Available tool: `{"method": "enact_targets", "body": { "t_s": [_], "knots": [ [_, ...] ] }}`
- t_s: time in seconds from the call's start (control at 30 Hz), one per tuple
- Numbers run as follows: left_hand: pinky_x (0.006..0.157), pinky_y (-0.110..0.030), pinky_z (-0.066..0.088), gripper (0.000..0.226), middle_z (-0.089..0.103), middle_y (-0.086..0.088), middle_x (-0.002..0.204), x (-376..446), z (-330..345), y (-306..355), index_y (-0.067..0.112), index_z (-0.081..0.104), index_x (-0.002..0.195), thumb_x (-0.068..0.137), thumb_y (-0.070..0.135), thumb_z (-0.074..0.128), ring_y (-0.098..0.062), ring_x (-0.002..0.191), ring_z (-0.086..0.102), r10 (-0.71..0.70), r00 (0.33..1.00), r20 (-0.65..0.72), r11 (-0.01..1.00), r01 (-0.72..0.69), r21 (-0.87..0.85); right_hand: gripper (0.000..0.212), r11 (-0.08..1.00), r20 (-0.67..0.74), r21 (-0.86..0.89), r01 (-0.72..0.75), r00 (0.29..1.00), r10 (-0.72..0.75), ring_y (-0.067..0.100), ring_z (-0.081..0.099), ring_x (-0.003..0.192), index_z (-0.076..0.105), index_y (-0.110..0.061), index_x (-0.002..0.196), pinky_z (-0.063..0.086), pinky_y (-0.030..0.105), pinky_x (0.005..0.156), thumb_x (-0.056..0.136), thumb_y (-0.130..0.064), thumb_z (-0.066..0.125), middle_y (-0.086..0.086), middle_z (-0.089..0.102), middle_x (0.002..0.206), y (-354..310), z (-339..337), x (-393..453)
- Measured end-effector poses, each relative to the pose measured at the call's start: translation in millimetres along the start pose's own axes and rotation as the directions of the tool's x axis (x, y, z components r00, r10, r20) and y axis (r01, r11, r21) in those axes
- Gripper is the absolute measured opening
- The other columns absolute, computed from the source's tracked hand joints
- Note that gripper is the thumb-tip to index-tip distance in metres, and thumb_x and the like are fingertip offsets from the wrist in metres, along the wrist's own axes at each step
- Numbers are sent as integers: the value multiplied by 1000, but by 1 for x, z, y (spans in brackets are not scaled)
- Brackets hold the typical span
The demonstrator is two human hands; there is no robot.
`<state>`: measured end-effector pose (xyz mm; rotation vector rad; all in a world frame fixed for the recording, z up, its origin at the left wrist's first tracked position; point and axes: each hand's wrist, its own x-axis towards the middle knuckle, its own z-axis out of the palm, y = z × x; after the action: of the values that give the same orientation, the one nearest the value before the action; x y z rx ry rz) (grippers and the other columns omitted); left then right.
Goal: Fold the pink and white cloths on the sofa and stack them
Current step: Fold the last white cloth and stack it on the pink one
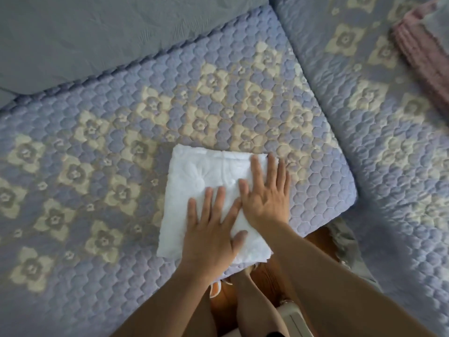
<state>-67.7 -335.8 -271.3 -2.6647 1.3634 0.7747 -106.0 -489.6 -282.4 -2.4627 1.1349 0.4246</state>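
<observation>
Item: sofa (73,132), quilted blue cover with pale flower pattern, two seat cushions meeting at a seam right of centre; plain grey back cushion (97,40) along the far left edge. Item: white cloth (194,173), folded to a thick rectangle, lying on the left seat cushion near its front edge and close to its right front corner, the near end reaching the edge. Item: left hand (211,237), flat, fingers straight and spread, palm pressing the near half of the white cloth, gripping nothing. Item: right hand (264,200), likewise flat and spread, thumb side touching the left hand, fingertips reaching the far right corner of the white cloth and slightly past its right edge. Item: pink cloth (422,49), on the right seat cushion toward its far right corner, well apart from the white one; blurred, apparently bunched or loosely folded, state not certain. Condition, judged: white cloth appears folded and under smoothing; pink cloth awaits folding and stacking. Risks, judged: thick terry layers may spring open once pressure lifts; the cloth sits at the front edge, so a sideways push could slide it off toward the floor; soft, yielding cushion may skew a stack built so near the corner.
</observation>
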Motion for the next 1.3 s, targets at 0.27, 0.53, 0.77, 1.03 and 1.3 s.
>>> {"method": "enact_targets", "body": {
  "t_s": [0.27,0.53,0.77,1.03,1.3],
  "knots": [
    [113,-47,33,60,41,-13,151,-22,-44,-67,19,45,146,90,30,65,-31,139,38,-288,932,-220,857,149,-492,95,801,17,526,-287,945,328,25,2,153,-2,-38,155,8,49,123,87,-59,61,-8,-1,163,-5,-22,-11],
    [100,-49,52,48,71,-10,121,-19,-69,-111,11,61,127,85,24,78,-27,106,71,-192,701,687,-146,671,-727,65,214,701,576,-789,611,367,29,68,102,55,-10,131,58,45,87,79,-37,83,10,68,119,0,-63,-35],
    [112,-49,38,50,59,-21,137,-51,-174,-33,5,54,141,100,34,54,-36,128,56,135,669,731,-710,580,-399,56,70,779,585,-808,584,228,39,69,103,66,-8,120,54,56,91,72,-32,85,19,72,112,33,-232,-57],
    [75,-39,55,24,68,-16,107,48,-296,168,8,63,117,96,18,59,-32,89,67,-34,722,691,-228,667,-709,30,219,174,940,-260,921,347,25,75,87,68,-13,113,62,47,79,85,-2,70,8,77,99,144,-436,-51],
    [100,-44,48,15,71,-11,99,181,-382,315,13,65,105,100,24,55,-30,95,67,-36,831,555,-232,533,-814,49,980,-405,193,43,914,40,24,53,87,46,-20,133,43,35,72,87,-21,64,0,57,101,270,-641,53]
  ]
}}
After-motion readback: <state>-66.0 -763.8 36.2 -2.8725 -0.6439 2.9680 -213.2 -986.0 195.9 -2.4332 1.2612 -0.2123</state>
